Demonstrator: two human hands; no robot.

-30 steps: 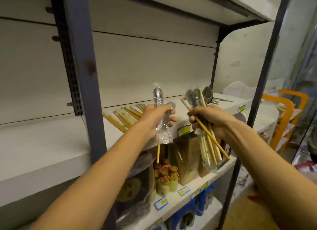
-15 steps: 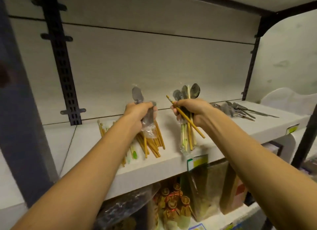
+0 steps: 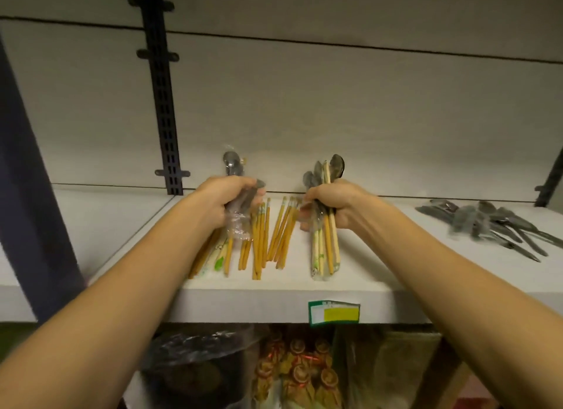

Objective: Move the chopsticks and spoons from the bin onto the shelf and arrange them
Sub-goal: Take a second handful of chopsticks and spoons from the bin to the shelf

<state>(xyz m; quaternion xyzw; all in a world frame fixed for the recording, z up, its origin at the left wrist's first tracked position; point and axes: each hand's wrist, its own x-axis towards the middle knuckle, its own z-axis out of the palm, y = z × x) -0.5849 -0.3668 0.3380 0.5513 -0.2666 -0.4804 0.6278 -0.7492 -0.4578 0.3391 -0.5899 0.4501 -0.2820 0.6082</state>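
Observation:
My left hand point(image 3: 227, 199) is closed around plastic-wrapped metal spoons point(image 3: 233, 164) and holds them over the white shelf point(image 3: 122, 225). My right hand point(image 3: 330, 203) grips a mixed bundle: metal spoons point(image 3: 336, 166) sticking up and wrapped chopsticks point(image 3: 324, 250) hanging down to the shelf. Between and under my hands lies a fan of yellow wooden chopsticks point(image 3: 275, 238) on the shelf. The bin is not in view.
A pile of wrapped metal spoons point(image 3: 487, 222) lies on the shelf at the right. A dark slotted upright point(image 3: 160, 88) runs up the back wall. A green and yellow price tag point(image 3: 333, 312) sits on the shelf's front edge. Bagged goods point(image 3: 292, 366) fill the shelf below.
The view has come closer and turned to face the shelf. Both hands have moved forward over the shelf, above the lying chopsticks, each keeping its bundle.

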